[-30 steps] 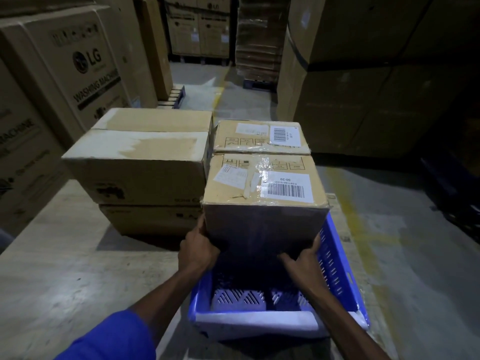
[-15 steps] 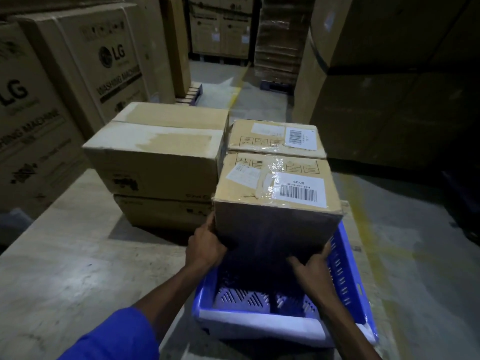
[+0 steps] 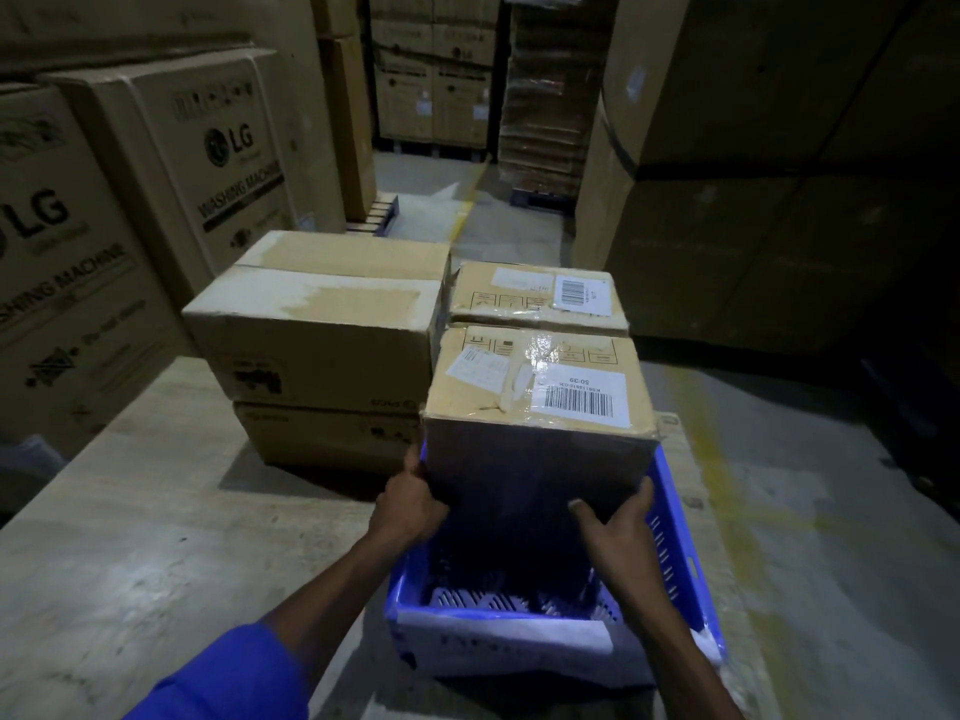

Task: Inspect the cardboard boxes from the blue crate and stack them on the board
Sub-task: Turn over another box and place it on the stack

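Brown taped cardboard box with barcode label (image 3: 537, 407) held above blue slotted plastic crate (image 3: 675, 543), far end. Left hand (image 3: 410, 504) and right hand (image 3: 615, 524) grip lower corners, fingers curled under, likely for lifting clear. Stacked plain boxes (image 3: 317, 345) occupy pale wooden board (image 3: 130, 537) beside crate.

- Both hands grip a taped box (image 3: 540, 407) by its lower corners, left hand (image 3: 410, 504) at 9 o'clock, right hand (image 3: 615, 522) at 3.
- The box sits in the far end of a blue crate (image 3: 675, 553).
- A second labelled box (image 3: 537, 296) lies just beyond, at 12 o'clock.
- Two stacked plain boxes (image 3: 317, 345) stand on the board (image 3: 130, 537) at 10 o'clock.
- Washing-machine cartons (image 3: 208, 158) line the left.
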Demonstrator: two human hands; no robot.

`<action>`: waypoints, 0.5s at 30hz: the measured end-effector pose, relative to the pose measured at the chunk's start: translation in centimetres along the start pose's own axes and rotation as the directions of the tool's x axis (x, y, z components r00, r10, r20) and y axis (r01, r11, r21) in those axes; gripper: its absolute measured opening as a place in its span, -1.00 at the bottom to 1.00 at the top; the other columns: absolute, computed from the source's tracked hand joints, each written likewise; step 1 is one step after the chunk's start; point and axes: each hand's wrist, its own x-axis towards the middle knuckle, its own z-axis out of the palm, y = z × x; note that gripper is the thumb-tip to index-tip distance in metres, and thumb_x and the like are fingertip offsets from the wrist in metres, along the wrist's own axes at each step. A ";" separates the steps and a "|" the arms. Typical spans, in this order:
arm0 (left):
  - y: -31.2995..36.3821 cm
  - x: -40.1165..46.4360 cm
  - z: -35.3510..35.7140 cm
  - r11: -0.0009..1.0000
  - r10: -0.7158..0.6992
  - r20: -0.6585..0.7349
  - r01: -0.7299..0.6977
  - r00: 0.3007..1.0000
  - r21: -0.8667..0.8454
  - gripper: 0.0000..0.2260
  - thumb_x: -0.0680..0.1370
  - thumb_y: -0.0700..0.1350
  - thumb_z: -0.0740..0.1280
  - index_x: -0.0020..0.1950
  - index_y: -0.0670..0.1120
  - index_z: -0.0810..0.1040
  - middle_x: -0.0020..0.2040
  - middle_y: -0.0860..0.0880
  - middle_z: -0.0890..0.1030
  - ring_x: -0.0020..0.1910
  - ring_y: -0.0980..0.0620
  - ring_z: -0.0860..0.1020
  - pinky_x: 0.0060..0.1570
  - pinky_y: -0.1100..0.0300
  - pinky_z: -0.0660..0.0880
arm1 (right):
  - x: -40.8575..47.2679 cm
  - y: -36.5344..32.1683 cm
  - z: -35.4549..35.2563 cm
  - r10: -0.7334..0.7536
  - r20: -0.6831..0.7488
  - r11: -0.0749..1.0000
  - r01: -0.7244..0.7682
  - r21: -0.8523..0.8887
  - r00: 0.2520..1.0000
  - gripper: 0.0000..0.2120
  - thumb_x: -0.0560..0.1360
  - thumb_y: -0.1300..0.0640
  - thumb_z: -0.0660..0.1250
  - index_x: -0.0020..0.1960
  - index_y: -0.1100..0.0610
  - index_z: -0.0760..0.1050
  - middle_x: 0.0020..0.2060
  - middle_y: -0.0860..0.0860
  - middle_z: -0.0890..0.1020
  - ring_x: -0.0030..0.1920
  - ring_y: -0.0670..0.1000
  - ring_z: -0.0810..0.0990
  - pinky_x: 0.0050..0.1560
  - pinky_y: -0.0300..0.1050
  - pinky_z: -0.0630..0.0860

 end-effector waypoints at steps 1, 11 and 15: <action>-0.2 -0.2 0.0 1.000 0.018 0.005 -0.018 1.000 -0.014 -0.19 0.47 -0.13 0.46 0.62 -0.01 0.08 0.26 -0.20 0.62 0.22 -0.26 0.59 0.20 -0.05 0.55 | -0.1 0.0 -0.1 0.000 0.000 1.000 0.000 0.012 1.000 -0.07 0.60 0.03 0.42 0.67 0.14 -0.17 0.48 0.27 0.45 0.40 0.32 0.50 0.34 0.19 0.49; -2.6 -4.9 -1.5 0.935 0.354 -0.215 -0.353 0.910 0.044 -0.09 0.47 0.47 0.20 0.62 -0.11 0.22 0.56 -0.11 0.32 0.57 -0.16 0.22 0.52 -0.08 0.25 | -2.6 -0.4 0.3 0.002 -0.104 0.991 0.013 0.136 0.995 -0.04 0.60 0.05 0.42 0.66 0.18 -0.23 -0.16 0.02 0.74 -0.02 0.14 0.71 0.10 0.13 0.58; -4.5 -6.1 -3.2 0.859 0.511 -0.374 -0.444 0.774 0.254 -0.20 0.56 0.41 0.09 0.62 -0.13 0.23 0.63 -0.11 0.21 0.64 -0.13 0.07 0.52 -0.21 0.23 | -6.3 -2.5 1.2 -0.105 -0.293 0.982 0.146 0.121 0.950 -0.10 0.59 0.12 0.41 0.68 0.16 -0.15 0.08 0.00 0.70 0.05 0.10 0.67 0.06 0.00 0.46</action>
